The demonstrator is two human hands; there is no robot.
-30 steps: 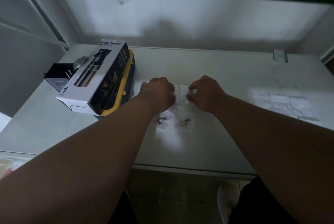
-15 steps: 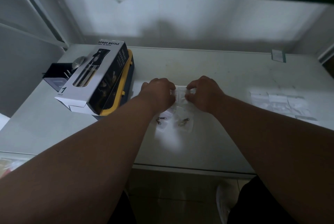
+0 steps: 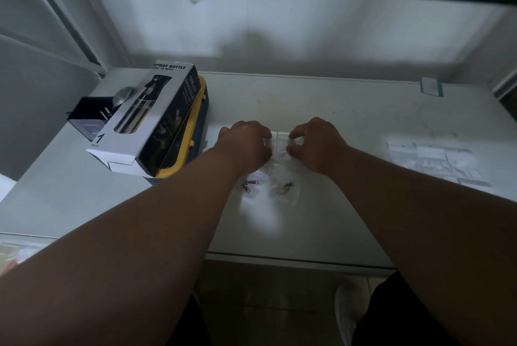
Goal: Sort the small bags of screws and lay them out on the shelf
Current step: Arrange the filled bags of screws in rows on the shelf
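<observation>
Head view: both hands curl over small clear bags on the white shelf (image 3: 363, 110). Left hand (image 3: 246, 144) and right hand (image 3: 319, 144) pinch a flat, see-through bag (image 3: 280, 142) between them. Just below them lie 2 more bags (image 3: 268, 189), each showing small metal screws.

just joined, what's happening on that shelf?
A person is sorting small clear bags of screws on a white shelf. The left hand and right hand each pinch a bag at the middle. Two bags lie just in front of the hands, and a group of laid-out bags sits to the right. A spray bottle box stands at the left.
</observation>
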